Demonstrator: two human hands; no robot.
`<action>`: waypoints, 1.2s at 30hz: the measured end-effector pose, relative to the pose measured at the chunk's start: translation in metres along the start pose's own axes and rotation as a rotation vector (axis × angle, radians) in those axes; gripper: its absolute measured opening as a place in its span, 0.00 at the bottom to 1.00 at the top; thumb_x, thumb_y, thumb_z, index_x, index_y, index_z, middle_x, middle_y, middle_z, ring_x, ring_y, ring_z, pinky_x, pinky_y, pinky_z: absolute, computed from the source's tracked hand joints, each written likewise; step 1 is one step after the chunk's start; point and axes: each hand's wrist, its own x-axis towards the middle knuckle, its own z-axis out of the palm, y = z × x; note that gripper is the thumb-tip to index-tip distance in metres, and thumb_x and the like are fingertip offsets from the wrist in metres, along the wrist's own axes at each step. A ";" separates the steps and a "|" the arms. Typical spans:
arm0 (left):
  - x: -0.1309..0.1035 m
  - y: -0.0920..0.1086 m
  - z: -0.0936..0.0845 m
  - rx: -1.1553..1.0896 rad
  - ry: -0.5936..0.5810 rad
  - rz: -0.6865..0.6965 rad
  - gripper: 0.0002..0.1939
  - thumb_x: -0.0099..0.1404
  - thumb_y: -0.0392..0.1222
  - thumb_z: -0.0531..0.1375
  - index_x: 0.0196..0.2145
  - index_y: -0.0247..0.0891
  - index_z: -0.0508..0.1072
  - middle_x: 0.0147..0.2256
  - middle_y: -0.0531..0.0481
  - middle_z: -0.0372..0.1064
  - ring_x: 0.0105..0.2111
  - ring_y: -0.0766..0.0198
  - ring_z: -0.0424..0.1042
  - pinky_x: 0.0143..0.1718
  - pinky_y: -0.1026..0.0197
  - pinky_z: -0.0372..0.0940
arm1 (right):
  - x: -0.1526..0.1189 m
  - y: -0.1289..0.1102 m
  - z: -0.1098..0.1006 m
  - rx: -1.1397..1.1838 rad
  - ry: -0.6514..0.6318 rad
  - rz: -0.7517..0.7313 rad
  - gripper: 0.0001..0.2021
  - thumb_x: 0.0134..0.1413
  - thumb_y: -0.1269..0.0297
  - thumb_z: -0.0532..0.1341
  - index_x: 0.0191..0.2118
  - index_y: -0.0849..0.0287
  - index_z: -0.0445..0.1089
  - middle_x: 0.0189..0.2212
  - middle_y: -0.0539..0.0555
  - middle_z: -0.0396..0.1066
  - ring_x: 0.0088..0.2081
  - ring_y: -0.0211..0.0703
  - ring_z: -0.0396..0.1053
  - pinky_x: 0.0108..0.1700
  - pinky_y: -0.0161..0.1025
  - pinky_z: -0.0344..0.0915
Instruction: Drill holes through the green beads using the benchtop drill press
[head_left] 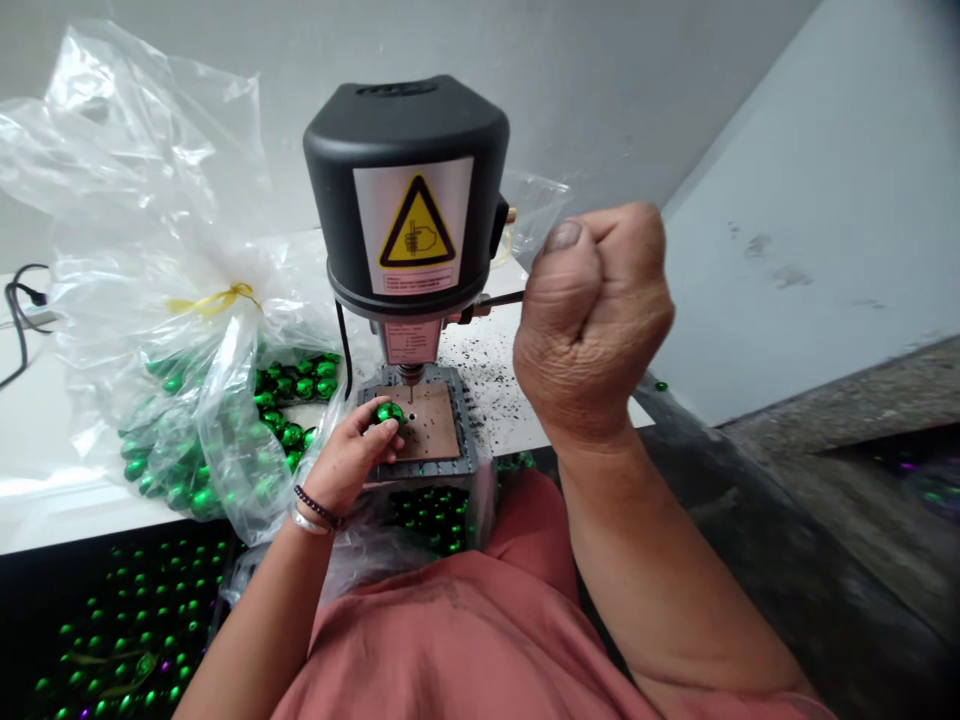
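Note:
Between the thumb and fingers of my left hand (360, 445) is a shiny green ball (389, 413), held over the left part of a brown board (439, 425). The board lies on the dark base (466, 440) of a small black drill press (405, 130). Just above and right of the ball, the drill bit (410, 393) points down, apart from it. My right hand (592, 310) is raised in a fist at the right of the machine, closed around the end of its feed lever (504, 298); the grip itself is hidden inside the fingers.
A clear plastic bag (225, 400) of green balls, tied with yellow string (214, 300), stands left of the press. Dark shavings (491, 385) litter the white table (517, 430). More green balls (435, 515) lie below the table edge and at lower left. A black cable (22, 330) is at far left.

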 end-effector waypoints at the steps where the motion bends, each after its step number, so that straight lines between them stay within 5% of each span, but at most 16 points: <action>1: 0.003 0.001 0.001 0.058 0.003 0.004 0.29 0.50 0.44 0.63 0.49 0.33 0.65 0.30 0.52 0.67 0.26 0.71 0.67 0.25 0.68 0.61 | 0.000 0.000 0.000 -0.006 -0.001 -0.004 0.14 0.60 0.60 0.44 0.28 0.59 0.57 0.22 0.47 0.57 0.25 0.26 0.58 0.32 0.29 0.59; 10: 0.020 0.008 0.010 0.627 0.092 0.000 0.28 0.53 0.43 0.59 0.52 0.35 0.67 0.24 0.54 0.67 0.21 0.69 0.64 0.23 0.65 0.61 | 0.002 0.000 -0.002 0.008 -0.016 -0.019 0.12 0.60 0.63 0.45 0.29 0.60 0.57 0.22 0.46 0.56 0.26 0.25 0.59 0.33 0.27 0.60; 17: 0.030 0.005 0.012 0.991 0.052 0.222 0.21 0.54 0.45 0.60 0.46 0.36 0.73 0.41 0.47 0.72 0.42 0.59 0.70 0.46 0.58 0.62 | 0.002 0.001 -0.001 0.048 0.010 -0.036 0.11 0.60 0.64 0.46 0.28 0.61 0.58 0.21 0.46 0.56 0.24 0.24 0.57 0.31 0.26 0.59; 24: 0.042 0.003 0.011 1.085 0.015 0.276 0.23 0.53 0.47 0.62 0.46 0.37 0.73 0.46 0.44 0.70 0.47 0.57 0.67 0.52 0.58 0.59 | -0.002 0.001 -0.005 0.009 -0.043 -0.011 0.12 0.60 0.61 0.46 0.29 0.59 0.58 0.22 0.47 0.56 0.25 0.26 0.57 0.31 0.29 0.58; 36: 0.040 -0.002 0.009 1.045 0.029 0.253 0.25 0.53 0.48 0.62 0.48 0.38 0.72 0.48 0.44 0.69 0.48 0.58 0.67 0.53 0.59 0.57 | -0.046 0.011 -0.018 -0.117 -0.048 -0.169 0.03 0.50 0.69 0.55 0.31 0.58 0.58 0.21 0.45 0.56 0.23 0.29 0.54 0.26 0.32 0.52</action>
